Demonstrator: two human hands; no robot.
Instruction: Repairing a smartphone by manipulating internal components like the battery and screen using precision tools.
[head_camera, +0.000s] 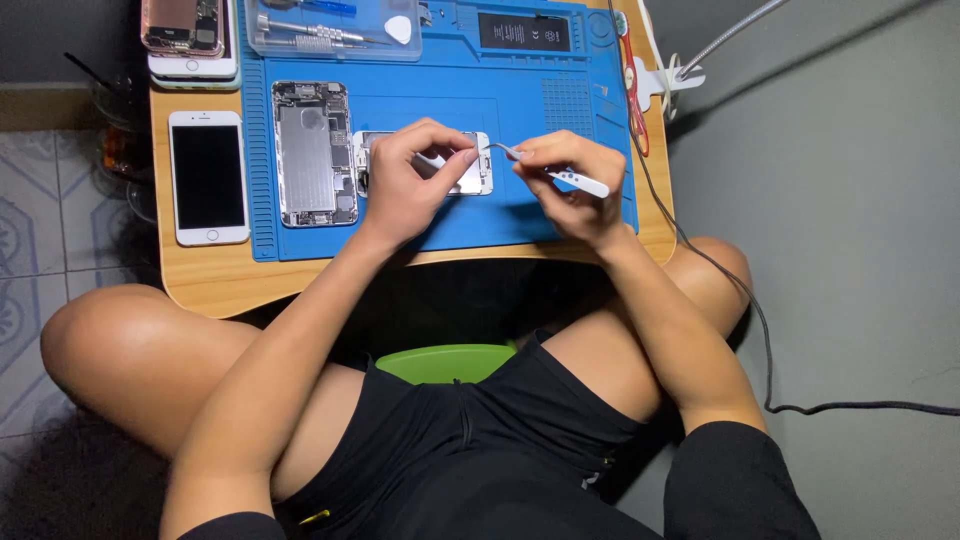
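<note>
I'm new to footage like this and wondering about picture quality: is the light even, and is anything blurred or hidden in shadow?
In the head view, light falls brightly on the blue mat and both hands, the left hand and the right hand with its tweezers, all sharp; the floor and the lower corners fall into dim shadow; the opened phone shows clearly, without strong glare.

The matt blue rubbery ridged work mat (560, 95) lies on a smooth pale wooden tabletop (205, 280). The opened phone body (313, 153) shows dull grey metal; the white phone's black glass screen (208, 176) looks glossy. The clear plastic tool tray (335, 30) shines.
</note>
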